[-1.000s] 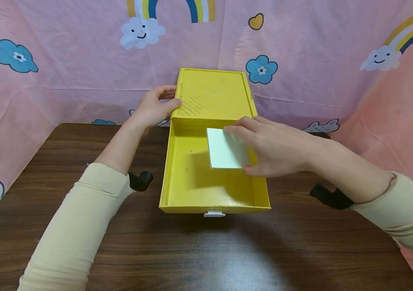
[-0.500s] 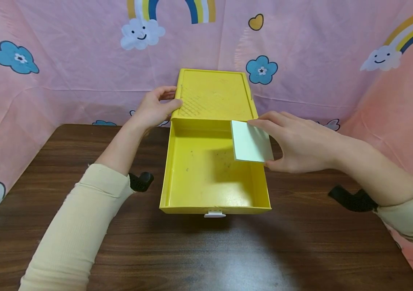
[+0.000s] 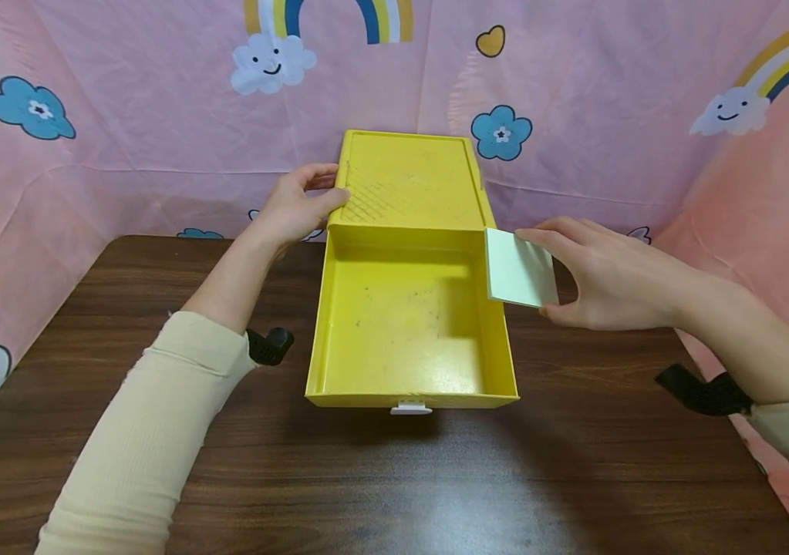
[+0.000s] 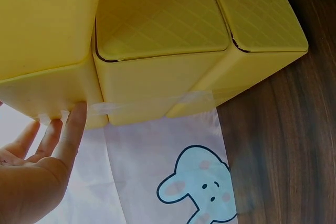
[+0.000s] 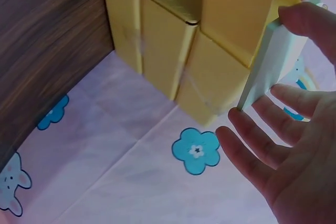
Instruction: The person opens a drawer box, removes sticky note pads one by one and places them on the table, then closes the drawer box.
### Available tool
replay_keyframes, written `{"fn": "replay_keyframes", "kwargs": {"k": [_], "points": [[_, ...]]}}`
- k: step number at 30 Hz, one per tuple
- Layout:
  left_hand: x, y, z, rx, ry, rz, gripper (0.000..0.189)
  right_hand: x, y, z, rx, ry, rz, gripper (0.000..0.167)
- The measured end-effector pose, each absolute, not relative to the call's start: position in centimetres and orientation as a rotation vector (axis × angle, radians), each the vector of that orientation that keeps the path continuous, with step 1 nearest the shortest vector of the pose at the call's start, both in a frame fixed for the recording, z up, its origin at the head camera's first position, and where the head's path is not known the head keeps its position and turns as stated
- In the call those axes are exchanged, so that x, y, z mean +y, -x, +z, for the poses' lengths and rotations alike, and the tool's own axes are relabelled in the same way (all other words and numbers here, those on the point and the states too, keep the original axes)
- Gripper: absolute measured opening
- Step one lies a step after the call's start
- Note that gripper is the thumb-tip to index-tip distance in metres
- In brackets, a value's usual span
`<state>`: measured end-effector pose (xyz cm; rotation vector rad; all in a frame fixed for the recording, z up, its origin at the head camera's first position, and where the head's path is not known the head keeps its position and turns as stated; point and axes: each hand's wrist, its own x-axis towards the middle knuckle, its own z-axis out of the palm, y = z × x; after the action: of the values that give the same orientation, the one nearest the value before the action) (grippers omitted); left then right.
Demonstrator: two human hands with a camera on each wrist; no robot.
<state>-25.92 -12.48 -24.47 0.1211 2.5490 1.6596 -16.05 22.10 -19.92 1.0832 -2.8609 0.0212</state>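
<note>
A yellow plastic drawer box (image 3: 408, 181) stands at the back of the table, its stacked compartments visible in both wrist views. Its top drawer (image 3: 394, 324), with a white front knob (image 3: 411, 408), is pulled out and holds nothing. My left hand (image 3: 297, 206) grips the box's left side, thumb over the top edge and fingers (image 4: 71, 135) against the side wall. Between thumb and fingers, my right hand (image 3: 616, 277) pinches a square pale green sticky-note pad (image 3: 520, 268) by its right edge. The pad hangs tilted over the drawer's right rim, overlapping it in the head view.
The dark wooden table (image 3: 394, 486) spreads in front of and beside the drawer box. Behind it hangs a pink cloth (image 3: 158, 100) printed with rainbows, clouds and flowers. Black straps (image 3: 269, 347) sit at both wrists.
My right hand has carried the sticky-note pad rightward, from over the middle of the drawer to its right rim. The left hand and the drawer box have stayed in place.
</note>
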Motion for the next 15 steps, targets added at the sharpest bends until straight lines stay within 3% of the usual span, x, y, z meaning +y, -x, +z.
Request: {"fn": "replay_keyframes", "kwargs": {"k": [15], "points": [[-12.6, 25.9, -24.4, 2.535, -0.125, 1.669, 0.057, 24.7, 16.9, -21.6, -2.945, -1.005, 0.057, 0.079]]}}
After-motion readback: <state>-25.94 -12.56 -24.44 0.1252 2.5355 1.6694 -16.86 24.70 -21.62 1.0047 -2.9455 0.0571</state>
